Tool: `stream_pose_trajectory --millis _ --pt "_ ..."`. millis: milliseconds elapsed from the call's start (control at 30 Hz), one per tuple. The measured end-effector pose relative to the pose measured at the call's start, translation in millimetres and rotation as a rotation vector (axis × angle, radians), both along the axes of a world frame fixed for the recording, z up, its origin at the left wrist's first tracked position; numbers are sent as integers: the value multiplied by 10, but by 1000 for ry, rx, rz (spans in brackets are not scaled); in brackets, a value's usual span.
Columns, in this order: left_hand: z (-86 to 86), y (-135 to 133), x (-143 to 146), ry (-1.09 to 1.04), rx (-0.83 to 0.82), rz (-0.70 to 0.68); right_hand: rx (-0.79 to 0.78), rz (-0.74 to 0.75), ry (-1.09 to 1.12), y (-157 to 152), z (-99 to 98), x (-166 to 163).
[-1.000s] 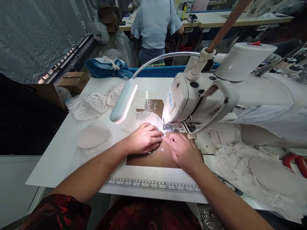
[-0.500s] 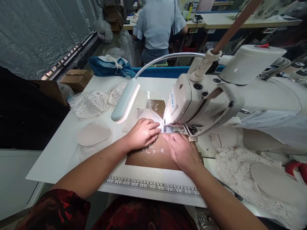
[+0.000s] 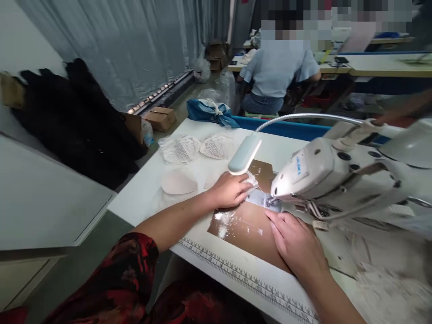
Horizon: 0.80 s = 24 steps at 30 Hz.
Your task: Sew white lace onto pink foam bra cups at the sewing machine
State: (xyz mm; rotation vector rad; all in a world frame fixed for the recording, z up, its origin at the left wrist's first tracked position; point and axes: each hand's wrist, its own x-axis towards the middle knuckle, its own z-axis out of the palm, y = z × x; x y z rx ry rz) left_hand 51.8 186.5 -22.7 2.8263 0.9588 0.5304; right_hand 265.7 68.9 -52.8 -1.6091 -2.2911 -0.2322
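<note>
My left hand [image 3: 230,190] is closed on a white lace piece [image 3: 252,181] and holds it left of the needle, under the small lamp head [image 3: 245,154]. My right hand [image 3: 294,240] lies flat with fingers stretched out on the brown plate [image 3: 248,231] of the table, just in front of the needle. The white sewing machine [image 3: 324,173] stands to the right of both hands. The needle itself is hidden by the machine head.
Two lace cups [image 3: 199,148] and a plain foam cup [image 3: 178,183] lie at the table's far left. A ruler strip [image 3: 249,279] runs along the front edge. A person in a light blue top [image 3: 280,76] sits at another table behind. Cardboard boxes [image 3: 162,118] sit on the floor.
The view has swung left and is blurred. My left hand has pulled the lace away to the left of the needle; my right hand stays flat on the plate.
</note>
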Motion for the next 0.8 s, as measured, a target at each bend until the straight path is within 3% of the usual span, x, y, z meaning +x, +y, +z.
stream_pose_trajectory --millis 67,167,267,300,400,500,600,667,733,800 --pt "190 -23 -129 42 -25 110 16 21 -2 15 -31 27" --pt "413 -45 -527 64 0 434 20 33 8 22 -48 41" --pt "427 -80 -1110 6 -64 790 34 38 2 13 -46 33" --pt "392 -109 -1300 -5 -103 820 45 33 -3 11 -46 28" --pt "276 -290 -1685 -21 -219 752 70 18 -8 14 -55 16" --pt "258 -574 -1663 -177 -482 589 54 20 6 16 -53 4" --pt "347 -792 -1273 -505 -995 287 3 -2 69 -8 -1 -15" --pt "392 -830 -911 -571 -1195 85 -32 -28 183 -44 66 -25" --pt "366 -786 -547 -518 -1177 -32 -52 -39 360 -90 145 -25" --pt "262 -690 -235 -436 -1032 -18 -72 2 522 -135 214 -15"
